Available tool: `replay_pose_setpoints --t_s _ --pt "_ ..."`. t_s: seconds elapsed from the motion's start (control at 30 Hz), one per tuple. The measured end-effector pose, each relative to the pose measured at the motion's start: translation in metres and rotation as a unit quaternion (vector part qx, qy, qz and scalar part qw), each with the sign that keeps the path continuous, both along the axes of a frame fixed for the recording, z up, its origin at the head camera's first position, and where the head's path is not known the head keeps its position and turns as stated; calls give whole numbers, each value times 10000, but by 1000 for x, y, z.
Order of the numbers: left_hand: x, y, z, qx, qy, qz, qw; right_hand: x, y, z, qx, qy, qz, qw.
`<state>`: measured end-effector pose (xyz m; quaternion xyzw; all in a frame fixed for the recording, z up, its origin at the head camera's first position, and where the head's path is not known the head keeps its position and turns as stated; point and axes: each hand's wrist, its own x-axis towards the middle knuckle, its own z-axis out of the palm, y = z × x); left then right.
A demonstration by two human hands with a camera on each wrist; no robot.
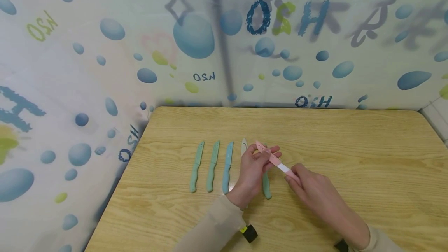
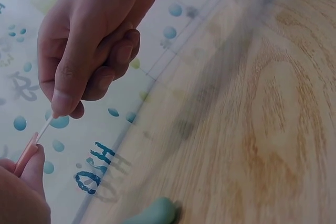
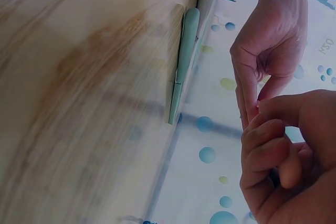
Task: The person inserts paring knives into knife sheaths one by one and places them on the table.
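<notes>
Above the wooden table, a pink paring knife (image 1: 293, 176) is partly out of its pink sheath (image 1: 274, 159), and a short stretch of white blade (image 1: 283, 167) shows between sheath and handle. My left hand (image 1: 249, 172) pinches the sheath between thumb and fingers. The knife's handle is gripped by my right hand (image 1: 316, 189), whose curled fingers hide most of it. In the left wrist view, the blade (image 2: 44, 127) runs from the sheath (image 2: 27, 153) up to the right hand's fingertips. The right wrist view mostly hides the knife behind the hands.
Left of my hands lie two green sheathed knives (image 1: 194, 172) and a blue sheathed knife (image 1: 227, 170), side by side. A white one (image 1: 244, 145) and another green one (image 1: 267, 188) lie partly hidden beneath my left hand. A patterned curtain (image 1: 196, 38) borders the table's far edge.
</notes>
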<state>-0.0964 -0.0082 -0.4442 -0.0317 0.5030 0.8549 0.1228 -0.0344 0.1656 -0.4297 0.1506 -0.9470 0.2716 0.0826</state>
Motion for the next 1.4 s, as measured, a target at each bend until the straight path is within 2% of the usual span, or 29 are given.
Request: replay_pose_setpoints --t_s 0.37,0.67,1.0,1.4 --pt "2 1 0 -25 6 -20 10000 -2 -2 1 52 70 -1 10000" --pt "3 2 2 -2 -62 15 10000 -2 -4 3 36 -123 -40 9999" --pt "3 1 -2 -50 78 -54 9999 -4 -6 4 39 -165 23 9999" --pt "5 3 0 -27 -59 -60 10000 -6 -9 4 29 -214 4 9998"
